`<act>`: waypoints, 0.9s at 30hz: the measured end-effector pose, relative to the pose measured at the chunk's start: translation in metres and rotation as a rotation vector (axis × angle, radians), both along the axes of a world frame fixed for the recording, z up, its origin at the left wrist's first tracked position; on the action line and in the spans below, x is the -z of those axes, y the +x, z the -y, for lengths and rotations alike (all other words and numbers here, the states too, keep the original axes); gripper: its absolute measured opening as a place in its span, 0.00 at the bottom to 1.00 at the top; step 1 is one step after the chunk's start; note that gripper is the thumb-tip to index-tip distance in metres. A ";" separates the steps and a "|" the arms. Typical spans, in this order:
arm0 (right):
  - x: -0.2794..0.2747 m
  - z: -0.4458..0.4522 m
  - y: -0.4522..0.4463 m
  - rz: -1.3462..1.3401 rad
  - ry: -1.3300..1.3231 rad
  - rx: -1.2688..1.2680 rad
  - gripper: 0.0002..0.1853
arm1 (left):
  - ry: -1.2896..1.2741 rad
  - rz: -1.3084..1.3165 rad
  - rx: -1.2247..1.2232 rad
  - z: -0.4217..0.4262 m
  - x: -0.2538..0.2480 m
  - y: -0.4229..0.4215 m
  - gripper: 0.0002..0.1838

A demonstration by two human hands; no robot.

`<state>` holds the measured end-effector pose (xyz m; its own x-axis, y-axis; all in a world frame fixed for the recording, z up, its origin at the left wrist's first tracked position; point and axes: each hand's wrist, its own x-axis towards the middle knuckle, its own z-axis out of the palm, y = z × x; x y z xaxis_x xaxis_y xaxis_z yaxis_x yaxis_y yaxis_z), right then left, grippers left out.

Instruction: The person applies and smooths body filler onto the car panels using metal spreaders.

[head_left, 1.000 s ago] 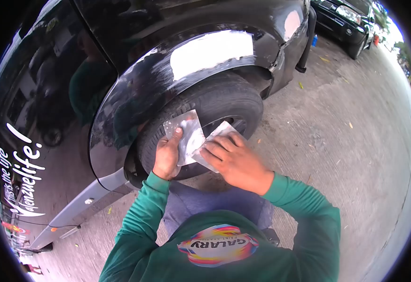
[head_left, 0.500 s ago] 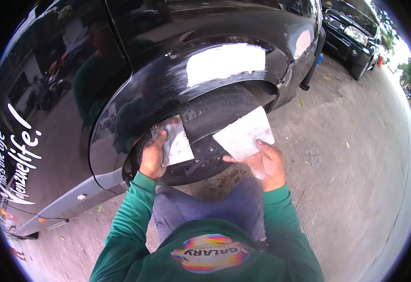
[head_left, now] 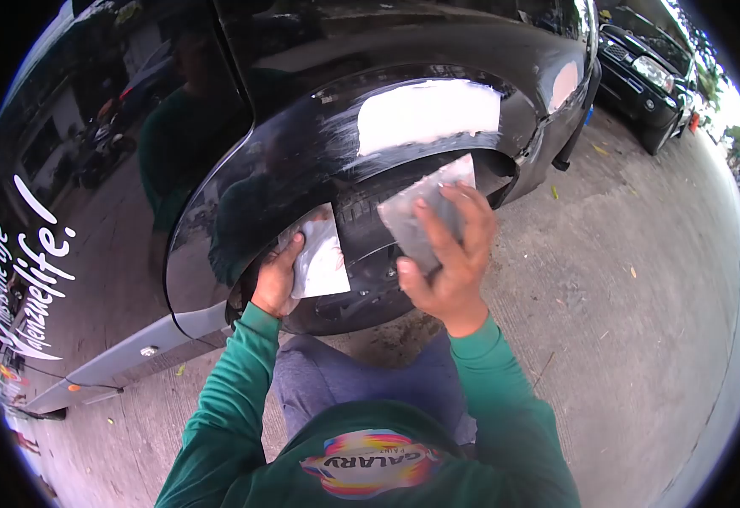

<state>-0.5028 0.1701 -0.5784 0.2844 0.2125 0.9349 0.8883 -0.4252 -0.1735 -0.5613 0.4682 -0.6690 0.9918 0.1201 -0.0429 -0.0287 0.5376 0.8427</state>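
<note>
Nearest, a green sweatshirt (head_left: 387, 421) with a bright printed logo and grey-blue trousers (head_left: 357, 377) are seen. A thin sheet (head_left: 326, 264), bearing whitish material, is grasped by the left hand (head_left: 275, 275), its thumb laid over the left edge; the fingers beneath are hidden. A greyish plate (head_left: 411, 222) is grasped by the right hand (head_left: 456, 269), with fingers spread over its face and the thumb by its lower edge. Both are held apart from each other, in front of the tire (head_left: 357, 206), the plate tilted and the higher of the two. Beyond, the black fender (head_left: 302, 144) is marked by a white patch (head_left: 429, 117) just above the wheel arch's upper edge; a pinkish patch (head_left: 563, 86) is carried near its far right edge. Farthest, a second dark vehicle (head_left: 641, 76) is seen on the pavement (head_left: 615, 339).
</note>
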 end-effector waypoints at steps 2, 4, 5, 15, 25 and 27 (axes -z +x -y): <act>-0.004 -0.016 0.003 0.143 -0.136 0.139 0.32 | 0.022 0.009 -0.017 0.000 0.002 0.005 0.25; 0.000 -0.029 0.012 0.147 -0.124 0.170 0.32 | 0.073 0.070 -0.052 0.001 0.004 0.007 0.25; 0.004 -0.034 0.017 0.154 -0.111 0.195 0.32 | 0.071 0.068 -0.048 0.001 0.006 0.008 0.25; 0.022 -0.057 0.048 0.165 -0.035 0.234 0.35 | 0.108 0.074 -0.017 -0.005 0.009 0.007 0.26; 0.043 -0.061 0.061 0.175 0.007 0.216 0.34 | 0.047 0.114 -0.035 -0.001 0.001 0.007 0.23; 0.054 -0.053 0.054 0.124 -0.050 0.219 0.34 | 0.045 0.103 -0.044 -0.001 0.003 0.007 0.23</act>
